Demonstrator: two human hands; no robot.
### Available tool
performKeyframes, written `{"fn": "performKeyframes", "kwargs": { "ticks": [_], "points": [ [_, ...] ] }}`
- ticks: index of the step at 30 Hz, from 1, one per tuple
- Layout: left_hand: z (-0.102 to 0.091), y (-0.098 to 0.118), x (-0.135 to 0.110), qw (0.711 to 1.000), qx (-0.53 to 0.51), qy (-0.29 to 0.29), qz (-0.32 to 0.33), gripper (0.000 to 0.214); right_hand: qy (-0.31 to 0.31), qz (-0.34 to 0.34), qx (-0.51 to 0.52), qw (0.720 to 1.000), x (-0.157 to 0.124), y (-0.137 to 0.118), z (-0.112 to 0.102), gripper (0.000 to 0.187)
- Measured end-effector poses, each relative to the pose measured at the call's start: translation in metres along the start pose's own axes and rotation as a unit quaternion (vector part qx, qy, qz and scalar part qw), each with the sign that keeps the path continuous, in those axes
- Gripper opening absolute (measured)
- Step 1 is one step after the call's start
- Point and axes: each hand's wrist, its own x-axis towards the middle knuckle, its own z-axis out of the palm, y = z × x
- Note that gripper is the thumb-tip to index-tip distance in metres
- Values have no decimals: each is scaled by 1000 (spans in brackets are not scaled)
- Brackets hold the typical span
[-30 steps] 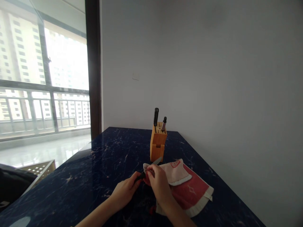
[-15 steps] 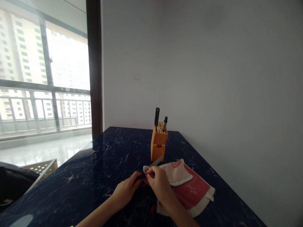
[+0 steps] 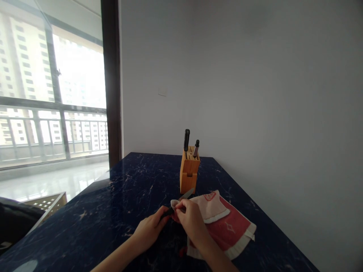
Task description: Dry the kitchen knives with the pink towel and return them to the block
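Note:
My left hand [image 3: 149, 228] is closed around the dark handle of a small knife [image 3: 184, 195], whose grey blade points up and away toward the block. My right hand [image 3: 191, 221] is closed on a fold of a red and cream cloth [image 3: 227, 228], pinching it against the blade near the handle. The rest of the cloth lies spread on the dark blue marble table [image 3: 119, 204] to the right. A wooden knife block [image 3: 189, 171] stands just behind the hands, with two dark handles sticking up from its slots.
A grey wall runs along the table's right and back edges. A large window with a dark frame [image 3: 111, 79] fills the left. A pale slatted crate [image 3: 47, 202] sits on the floor at the lower left, beside a dark object.
Almost nothing differs; the view shifts slightly and my right hand slides a little along the blade with the cloth. My left hand keeps its hold on the handle.

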Motion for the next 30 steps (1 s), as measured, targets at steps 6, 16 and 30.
{"fn": "performKeyframes", "kwargs": {
  "ticks": [6, 16, 30],
  "points": [
    [4, -5, 2, 999, 27, -2, -19, 25, -20, 5, -23, 1000, 1, 4, 0, 13],
    [7, -7, 3, 1000, 12, 4, -13, 26, -36, 35, -15, 999, 2, 0, -3, 13],
    [7, -9, 4, 1000, 6, 7, -15, 26, -1, -30, -13, 999, -3, -1, 2, 13]
  ]
}}
